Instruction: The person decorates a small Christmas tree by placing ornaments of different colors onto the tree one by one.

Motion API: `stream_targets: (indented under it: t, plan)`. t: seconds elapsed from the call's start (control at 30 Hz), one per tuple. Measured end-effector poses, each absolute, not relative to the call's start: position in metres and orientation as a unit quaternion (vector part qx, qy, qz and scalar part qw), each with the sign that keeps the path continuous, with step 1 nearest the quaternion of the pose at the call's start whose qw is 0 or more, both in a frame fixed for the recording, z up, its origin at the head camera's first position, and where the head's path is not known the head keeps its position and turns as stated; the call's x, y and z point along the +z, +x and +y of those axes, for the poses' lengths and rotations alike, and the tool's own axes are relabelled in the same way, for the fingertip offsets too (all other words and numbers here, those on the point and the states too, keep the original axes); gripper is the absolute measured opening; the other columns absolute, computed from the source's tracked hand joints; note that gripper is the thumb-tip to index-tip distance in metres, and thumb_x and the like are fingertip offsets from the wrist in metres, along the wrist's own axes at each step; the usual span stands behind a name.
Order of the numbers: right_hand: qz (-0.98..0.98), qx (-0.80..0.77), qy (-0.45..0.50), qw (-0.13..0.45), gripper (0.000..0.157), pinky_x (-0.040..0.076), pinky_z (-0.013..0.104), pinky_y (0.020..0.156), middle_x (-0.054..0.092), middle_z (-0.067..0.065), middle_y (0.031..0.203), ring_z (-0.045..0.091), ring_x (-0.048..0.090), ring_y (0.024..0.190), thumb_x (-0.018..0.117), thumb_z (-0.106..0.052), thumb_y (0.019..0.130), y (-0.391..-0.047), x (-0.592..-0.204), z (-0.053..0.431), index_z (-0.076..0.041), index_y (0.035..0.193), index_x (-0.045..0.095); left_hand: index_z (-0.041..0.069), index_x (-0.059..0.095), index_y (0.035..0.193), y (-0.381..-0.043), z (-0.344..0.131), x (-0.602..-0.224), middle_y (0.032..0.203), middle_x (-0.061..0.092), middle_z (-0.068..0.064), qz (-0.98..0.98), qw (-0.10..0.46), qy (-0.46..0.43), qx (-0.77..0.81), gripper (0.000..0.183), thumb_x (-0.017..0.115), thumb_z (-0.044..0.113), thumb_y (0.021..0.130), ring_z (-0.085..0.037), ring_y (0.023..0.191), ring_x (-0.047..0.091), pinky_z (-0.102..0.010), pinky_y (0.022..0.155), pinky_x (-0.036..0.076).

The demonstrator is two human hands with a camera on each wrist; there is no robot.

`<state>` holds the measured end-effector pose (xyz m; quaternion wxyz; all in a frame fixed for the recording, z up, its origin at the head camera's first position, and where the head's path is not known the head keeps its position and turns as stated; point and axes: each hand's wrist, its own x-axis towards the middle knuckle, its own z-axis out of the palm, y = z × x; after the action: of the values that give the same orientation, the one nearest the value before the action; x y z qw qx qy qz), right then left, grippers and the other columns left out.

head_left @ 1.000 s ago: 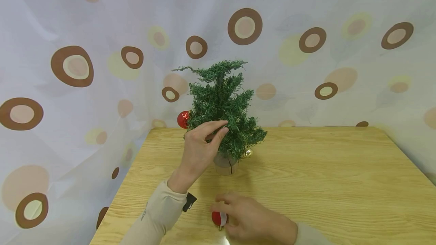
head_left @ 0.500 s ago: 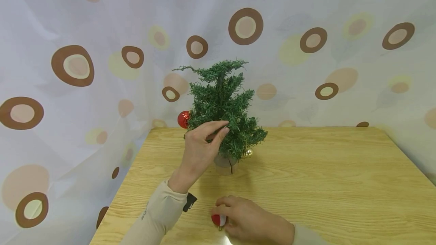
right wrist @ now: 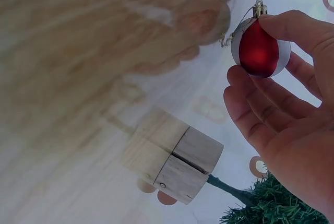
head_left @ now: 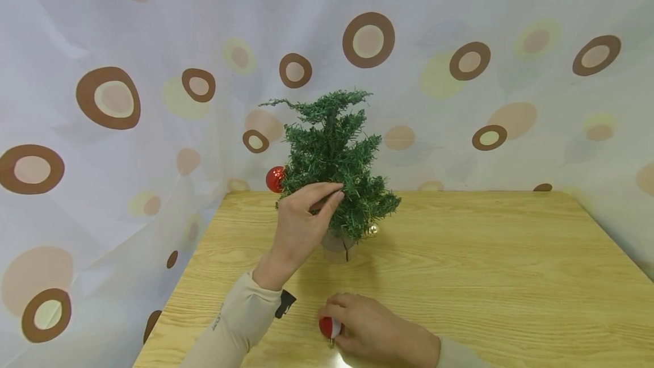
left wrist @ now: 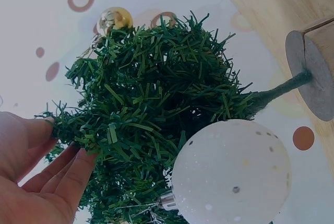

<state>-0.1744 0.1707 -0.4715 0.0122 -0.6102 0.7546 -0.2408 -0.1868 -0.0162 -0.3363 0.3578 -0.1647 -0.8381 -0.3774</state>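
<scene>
A small artificial Christmas tree [head_left: 329,146] stands on the table with a round wooden base [head_left: 339,251]. My left hand [head_left: 296,229] pinches the tip of one branch [left wrist: 70,127] between thumb and fingers on its near side. Low in the head view, my right hand [head_left: 375,328] holds a red and white bauble [head_left: 327,327] close over the tabletop. In the right wrist view the thumb lies by the bauble's gold cap [right wrist: 259,9], fingers curled under the ball, with a thin hanging loop at the cap.
A shiny red bauble [head_left: 275,179] hangs at the tree's left, a gold bauble [head_left: 372,230] low on its right. The left wrist view shows a large white bauble [left wrist: 232,172] on the tree. A patterned curtain [head_left: 409,72] borders the wooden table [head_left: 485,254].
My right hand's fingers have shifted slightly and now sit closer around the red and white bauble. The left hand stays at the branch; the tree looks unmoved.
</scene>
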Motion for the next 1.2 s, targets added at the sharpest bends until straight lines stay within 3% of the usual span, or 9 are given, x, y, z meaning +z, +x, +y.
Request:
stream_targets:
  t: [0.37,0.67,1.2]
  plan:
    - [0.748,-0.254,-0.613,-0.004,0.033,0.054,0.012,0.082,0.069,-0.005,0.112,0.002,0.065,0.095,0.078,-0.012,0.092,-0.182,-0.464,0.175,-0.013,0.123,0.071,0.006,0.081,0.114,-0.188,-0.014,-0.337,0.109,0.081,-0.009,-0.832,0.382,-0.159,-0.368,0.017,0.073,0.012,0.101,-0.018,0.089,0.077,-0.028,0.077,0.065]
    - [0.744,-0.264,-0.613,0.014,0.033,0.052,0.009,0.078,0.069,-0.001,0.117,-0.002,0.064,0.092,0.078,-0.013,0.094,-0.188,-0.456,0.181,-0.011,0.126,0.069,0.004,0.081,0.112,-0.188,-0.012,-0.338,0.107,0.081,-0.012,-0.830,0.394,-0.158,-0.362,0.016,0.073,0.010,0.101,-0.020,0.087,0.078,-0.030,0.075,0.065]
    - [0.730,-0.271,-0.626,-0.040,0.037,0.055,0.014,0.079,0.069,-0.002,0.113,0.002,0.065,0.090,0.082,-0.015,0.091,-0.198,-0.436,0.189,-0.012,0.124,0.067,-0.001,0.079,0.110,-0.189,-0.011,-0.338,0.098,0.080,-0.015,-0.825,0.430,-0.156,-0.332,0.014,0.071,0.006,0.101,-0.020,0.076,0.076,-0.029,0.067,0.064]
